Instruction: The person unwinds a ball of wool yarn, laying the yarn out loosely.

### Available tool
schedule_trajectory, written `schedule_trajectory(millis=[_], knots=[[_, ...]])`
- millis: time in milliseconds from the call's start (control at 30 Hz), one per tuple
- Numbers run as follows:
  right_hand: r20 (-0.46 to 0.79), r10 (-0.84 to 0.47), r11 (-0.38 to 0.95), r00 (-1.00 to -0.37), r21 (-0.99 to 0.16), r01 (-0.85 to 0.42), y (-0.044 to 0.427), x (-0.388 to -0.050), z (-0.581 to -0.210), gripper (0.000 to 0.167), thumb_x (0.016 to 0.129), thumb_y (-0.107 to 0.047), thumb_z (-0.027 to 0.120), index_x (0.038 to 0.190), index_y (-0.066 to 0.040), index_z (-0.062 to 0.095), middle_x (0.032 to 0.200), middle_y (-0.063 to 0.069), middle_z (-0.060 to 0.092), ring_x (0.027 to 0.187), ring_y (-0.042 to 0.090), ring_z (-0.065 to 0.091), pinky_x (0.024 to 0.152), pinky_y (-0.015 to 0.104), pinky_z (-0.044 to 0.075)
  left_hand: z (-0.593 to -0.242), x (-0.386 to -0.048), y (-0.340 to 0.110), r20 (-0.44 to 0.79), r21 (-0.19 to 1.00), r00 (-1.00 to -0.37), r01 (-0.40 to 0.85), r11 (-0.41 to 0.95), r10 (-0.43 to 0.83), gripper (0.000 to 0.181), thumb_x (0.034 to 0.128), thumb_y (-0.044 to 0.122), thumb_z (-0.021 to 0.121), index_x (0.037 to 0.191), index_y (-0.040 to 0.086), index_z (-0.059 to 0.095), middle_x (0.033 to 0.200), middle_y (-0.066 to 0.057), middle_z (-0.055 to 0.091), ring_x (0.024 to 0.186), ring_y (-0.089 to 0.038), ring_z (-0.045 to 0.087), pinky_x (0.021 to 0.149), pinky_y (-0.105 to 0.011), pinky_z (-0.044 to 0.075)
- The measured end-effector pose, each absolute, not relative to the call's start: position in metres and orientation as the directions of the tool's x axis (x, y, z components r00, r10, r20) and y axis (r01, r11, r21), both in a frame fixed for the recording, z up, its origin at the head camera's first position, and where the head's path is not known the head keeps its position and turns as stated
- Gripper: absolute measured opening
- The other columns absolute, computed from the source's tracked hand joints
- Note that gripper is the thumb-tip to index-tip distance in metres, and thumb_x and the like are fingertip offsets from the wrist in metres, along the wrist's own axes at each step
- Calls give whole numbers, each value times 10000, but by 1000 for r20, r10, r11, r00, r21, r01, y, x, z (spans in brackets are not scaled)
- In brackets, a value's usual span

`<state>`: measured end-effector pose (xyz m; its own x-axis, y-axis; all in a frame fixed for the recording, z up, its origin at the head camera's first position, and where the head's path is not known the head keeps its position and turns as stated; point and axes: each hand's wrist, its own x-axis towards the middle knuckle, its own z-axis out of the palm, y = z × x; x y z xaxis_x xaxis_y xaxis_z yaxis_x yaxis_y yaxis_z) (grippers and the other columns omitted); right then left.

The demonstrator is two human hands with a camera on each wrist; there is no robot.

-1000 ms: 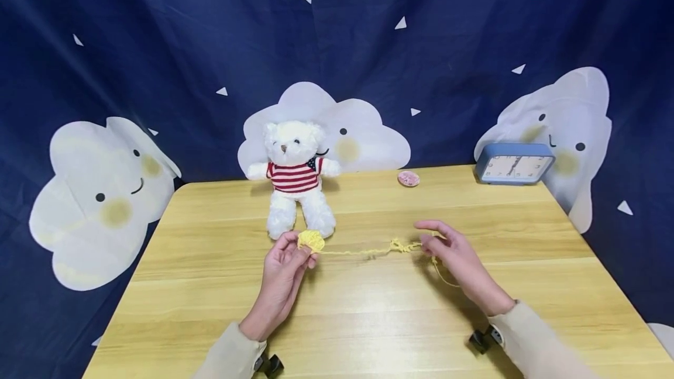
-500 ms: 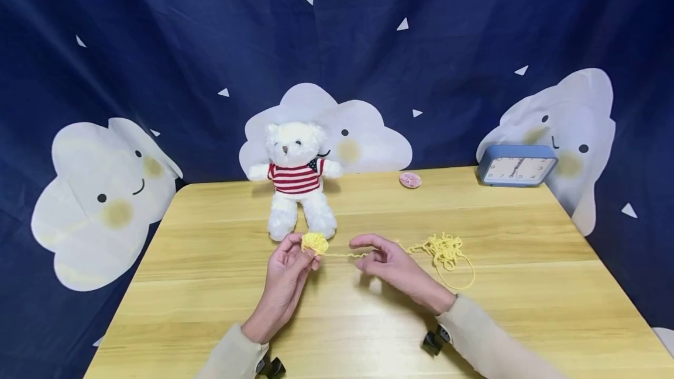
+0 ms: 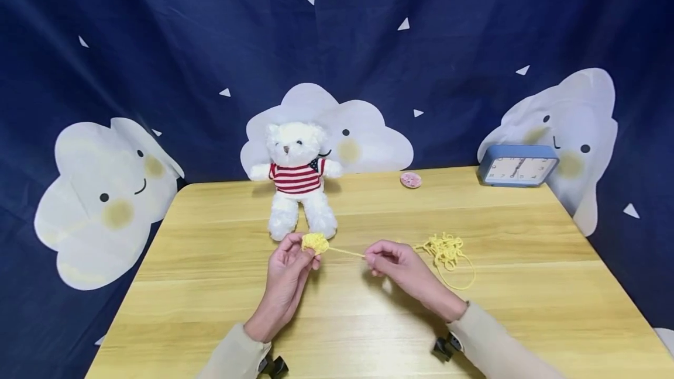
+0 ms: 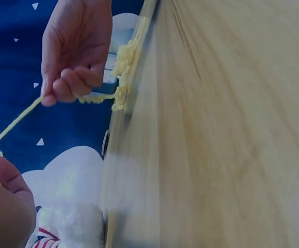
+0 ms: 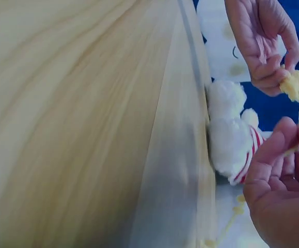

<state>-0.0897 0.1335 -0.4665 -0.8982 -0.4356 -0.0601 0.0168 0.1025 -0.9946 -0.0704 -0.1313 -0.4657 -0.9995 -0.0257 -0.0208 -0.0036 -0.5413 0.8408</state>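
Note:
My left hand [image 3: 286,276] pinches a small yellow ball of yarn [image 3: 315,243] between thumb and fingers, just in front of the bear's feet. A straight strand [image 3: 344,251] runs from the ball to my right hand [image 3: 411,274], whose thumb and index finger pinch it. Past the right hand, a loose, tangled heap of the same yarn [image 3: 444,250] lies on the table, with one loop toward the front. In the left wrist view the strand [image 4: 15,124] is taut between both hands. The right wrist view shows the ball [image 5: 295,86] at the left fingertips.
A white teddy bear [image 3: 296,180] in a red-striped shirt sits behind the left hand. A small pink round object [image 3: 411,179] lies near the wooden table's [image 3: 210,250] back edge, and a blue clock [image 3: 518,165] stands at the back right. Behind hangs a dark blue curtain [image 3: 358,45] with clouds.
My right hand has come leftward from the tangled heap, and its fingers have closed on the strand. The strand has straightened. My left hand still holds the ball in nearly the same place.

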Motion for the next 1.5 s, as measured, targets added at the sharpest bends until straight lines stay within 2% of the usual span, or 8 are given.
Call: schedule_trajectory(millis=[300, 600, 667, 833, 900, 1200, 1400, 1500], knots=[[-35, -293, 92, -955, -996, 9, 175, -89, -452, 266, 1085, -78, 661, 1204, 159, 642, 1010, 195, 707, 886, 243, 700, 833, 305, 633, -467, -68, -133, 12, 843, -999, 36, -537, -49, 287, 996, -185, 587, 1184, 31, 611, 1057, -81, 649, 820, -176, 682, 685, -218, 599], [-46, -190, 121, -981, -992, 23, 205, -90, -444, 254, 1105, -129, 659, 1159, 119, 670, 955, 175, 707, 854, 237, 685, 787, 289, 615, -465, -69, -131, 6, 841, -998, 35, -540, -56, 274, 995, -180, 584, 1183, 18, 610, 1052, -95, 640, 813, -184, 678, 678, -219, 598], [-68, -163, 151, -984, -988, 43, 211, -90, -444, 282, 1110, -171, 661, 1165, 106, 672, 953, 160, 709, 842, 226, 673, 713, 266, 585, -465, -69, -132, 3, 842, -998, 35, -539, -61, 269, 998, -181, 580, 1180, 15, 608, 1051, -97, 640, 813, -185, 677, 677, -218, 598], [-95, -128, 179, -987, -981, 71, 225, -88, -446, 349, 1115, -222, 661, 1205, 115, 658, 983, 167, 704, 852, 212, 663, 723, 277, 593, -466, -69, -133, -5, 838, -997, 37, -545, -75, 265, 1001, -181, 569, 1177, 14, 606, 1053, -101, 650, 812, -190, 674, 676, -219, 599], [-89, -124, 175, -988, -982, 67, 229, -87, -447, 353, 1117, -206, 656, 1211, 134, 648, 991, 177, 704, 863, 211, 669, 794, 302, 616, -467, -68, -134, -3, 835, -997, 41, -549, -79, 268, 1000, -182, 563, 1175, 17, 605, 1051, -98, 655, 810, -190, 675, 675, -219, 598], [-70, -65, 163, -995, -985, 59, 246, -84, -450, 307, 1116, -169, 651, 1181, 131, 662, 924, 94, 705, 823, 157, 648, 757, 273, 597, -468, -68, -137, 7, 837, -994, 63, -544, -105, 202, 1018, -146, 578, 1139, 16, 592, 1012, -80, 696, 784, -184, 679, 641, -230, 586], [-54, -44, 106, -998, -993, 49, 259, -85, -450, 265, 1111, -125, 651, 1168, 133, 666, 940, 81, 715, 829, 160, 663, 751, 251, 603, -470, -69, -141, -8, 833, -994, 52, -551, -106, 167, 1023, -141, 585, 1014, 26, 576, 1132, -123, 683, 978, -215, 727, 800, -315, 648], [-49, -23, 60, -999, -997, 47, 264, -87, -450, 197, 1109, -93, 644, 1137, 95, 693, 944, 54, 720, 828, 145, 670, 747, 231, 605, -473, -69, -143, -4, 822, -998, 34, -569, -65, 145, 1044, -102, 605, 988, 25, 563, 1261, -218, 710, 1130, -286, 749, 903, -376, 655]])
